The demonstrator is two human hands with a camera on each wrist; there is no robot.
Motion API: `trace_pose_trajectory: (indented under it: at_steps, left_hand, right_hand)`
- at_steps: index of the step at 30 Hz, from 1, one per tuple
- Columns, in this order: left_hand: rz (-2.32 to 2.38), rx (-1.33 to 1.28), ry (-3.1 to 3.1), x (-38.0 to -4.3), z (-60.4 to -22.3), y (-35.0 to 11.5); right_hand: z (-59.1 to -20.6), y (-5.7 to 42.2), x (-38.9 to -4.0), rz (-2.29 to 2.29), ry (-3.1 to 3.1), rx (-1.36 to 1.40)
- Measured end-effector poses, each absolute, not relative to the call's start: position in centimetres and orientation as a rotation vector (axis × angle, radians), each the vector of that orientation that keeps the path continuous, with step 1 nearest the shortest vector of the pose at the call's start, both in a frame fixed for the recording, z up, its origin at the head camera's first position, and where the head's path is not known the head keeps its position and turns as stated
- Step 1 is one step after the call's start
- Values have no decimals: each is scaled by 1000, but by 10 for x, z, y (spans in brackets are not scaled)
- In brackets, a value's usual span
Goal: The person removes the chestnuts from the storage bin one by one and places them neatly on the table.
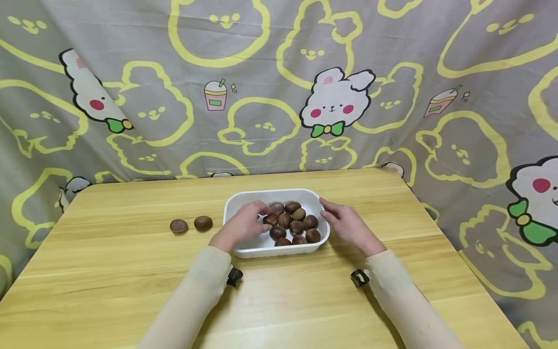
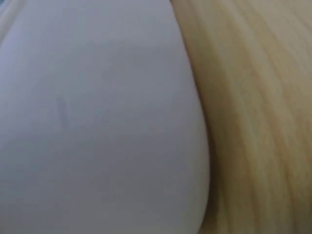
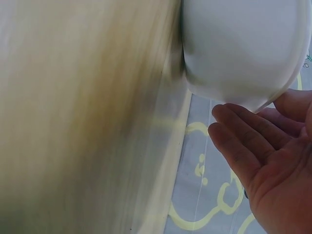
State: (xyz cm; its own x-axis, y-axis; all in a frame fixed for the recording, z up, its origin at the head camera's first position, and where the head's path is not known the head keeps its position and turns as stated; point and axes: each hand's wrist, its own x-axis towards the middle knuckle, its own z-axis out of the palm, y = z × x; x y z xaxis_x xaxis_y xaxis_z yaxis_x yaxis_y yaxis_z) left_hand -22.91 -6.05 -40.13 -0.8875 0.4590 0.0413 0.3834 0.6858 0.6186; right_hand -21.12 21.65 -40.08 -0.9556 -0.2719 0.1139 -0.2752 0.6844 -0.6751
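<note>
A white plastic tray (image 1: 261, 251) stands on the table with several brown chestnuts (image 1: 296, 227) inside. My left hand (image 1: 242, 224) reaches over its left side, thumb and fingers pinching a chestnut (image 1: 271, 220) among the others. At the right end my right hand (image 1: 348, 224) holds the rim, thumb over the edge and fingers along the outer wall. In the right wrist view, the right hand (image 3: 278, 151) has its fingers near the tray's outer wall (image 3: 243, 48). Only the tray's side (image 2: 107, 117) and wood show in the left wrist view; the left fingers are hidden there.
Two chestnuts lie left of the tray on the wooden table (image 1: 131, 271): a paler one (image 1: 178, 226) and a darker one (image 1: 203, 223). A grey patterned curtain (image 1: 261, 63) hangs behind the table and along its sides.
</note>
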Motion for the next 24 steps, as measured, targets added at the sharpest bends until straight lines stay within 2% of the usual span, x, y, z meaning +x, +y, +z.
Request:
trace_pose_trajectory:
  at_steps: [24]
  left_hand:
    - [816,712,2815,-235,-406,-59]
  right_hand:
    - [-402,213,-212,1039,-2876,520]
